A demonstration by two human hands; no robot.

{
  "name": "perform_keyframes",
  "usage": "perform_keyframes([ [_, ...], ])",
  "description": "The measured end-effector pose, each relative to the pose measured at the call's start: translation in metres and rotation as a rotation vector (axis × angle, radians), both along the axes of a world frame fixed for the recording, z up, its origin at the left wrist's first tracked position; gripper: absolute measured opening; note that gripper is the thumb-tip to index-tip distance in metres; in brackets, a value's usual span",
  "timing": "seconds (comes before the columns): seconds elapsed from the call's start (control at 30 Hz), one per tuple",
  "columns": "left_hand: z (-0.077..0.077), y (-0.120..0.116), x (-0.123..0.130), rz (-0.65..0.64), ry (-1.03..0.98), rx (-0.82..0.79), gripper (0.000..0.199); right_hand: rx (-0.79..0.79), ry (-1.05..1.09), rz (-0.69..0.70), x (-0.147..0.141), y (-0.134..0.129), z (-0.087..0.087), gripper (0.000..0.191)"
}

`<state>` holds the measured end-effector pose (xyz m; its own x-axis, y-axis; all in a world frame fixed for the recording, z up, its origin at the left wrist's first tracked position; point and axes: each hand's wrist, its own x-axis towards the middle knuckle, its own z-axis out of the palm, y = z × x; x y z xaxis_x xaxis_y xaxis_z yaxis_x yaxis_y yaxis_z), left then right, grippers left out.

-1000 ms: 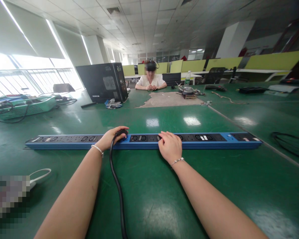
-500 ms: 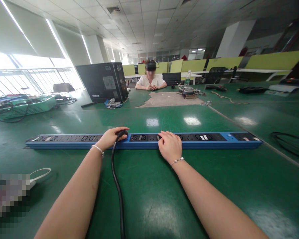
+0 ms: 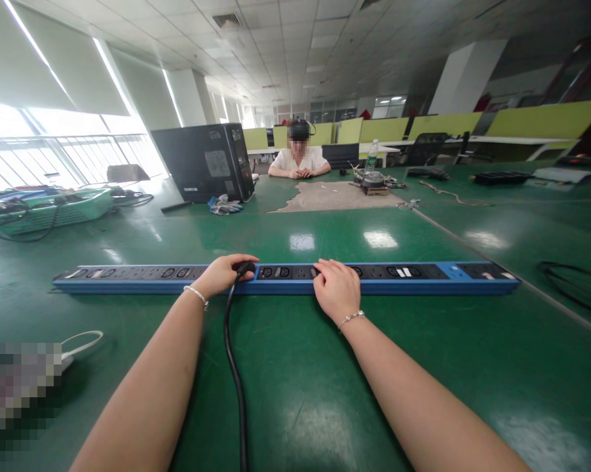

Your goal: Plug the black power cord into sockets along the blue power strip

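Observation:
A long blue power strip (image 3: 285, 288) with black sockets lies crosswise on the green table. My left hand (image 3: 221, 275) is closed around a black power plug (image 3: 246, 268), thumb and fingers on either side of it. The plug is at the strip's top face, left of the middle; its contact end is hidden, so I cannot tell how deep it sits. From it a thick black cable (image 3: 235, 373) runs down towards me. Just right of the middle, my right hand (image 3: 338, 288) grips the strip, with bent fingers over its top.
A black computer case (image 3: 202, 164) and gloves (image 3: 225, 205) stand beyond the strip, left of a seated person (image 3: 299, 157). A green basket (image 3: 84, 204) with cables is at the left. A bottle (image 3: 372, 156) stands far back; a black cable coil (image 3: 578, 282) lies right.
The plug in my left hand has tilted slightly and sits a little lower against the strip. My right hand keeps its place.

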<state>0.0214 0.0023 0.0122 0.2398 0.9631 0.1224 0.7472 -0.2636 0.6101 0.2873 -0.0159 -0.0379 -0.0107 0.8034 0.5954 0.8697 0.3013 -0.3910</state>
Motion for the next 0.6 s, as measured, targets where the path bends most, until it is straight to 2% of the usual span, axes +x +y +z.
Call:
perform_keyframes([
  [0.23, -0.004, 0.001, -0.001, -0.02, -0.018, 0.019, 0.051, 0.005, -0.002, 0.0, 0.001, 0.001, 0.0, 0.032],
  [0.4, -0.005, -0.003, -0.004, -0.025, 0.045, 0.059, 0.053, 0.005, -0.007, -0.001, 0.0, 0.0, 0.0, 0.032],
  [0.5, 0.0, -0.009, -0.009, -0.098, 0.101, 0.059, 0.055, 0.006, -0.002, -0.005, 0.0, 0.0, 0.0, 0.032],
  [0.6, 0.011, -0.014, -0.015, -0.166, 0.157, 0.054, 0.054, 0.009, 0.005, -0.009, -0.001, 0.0, 0.0, 0.032],
])
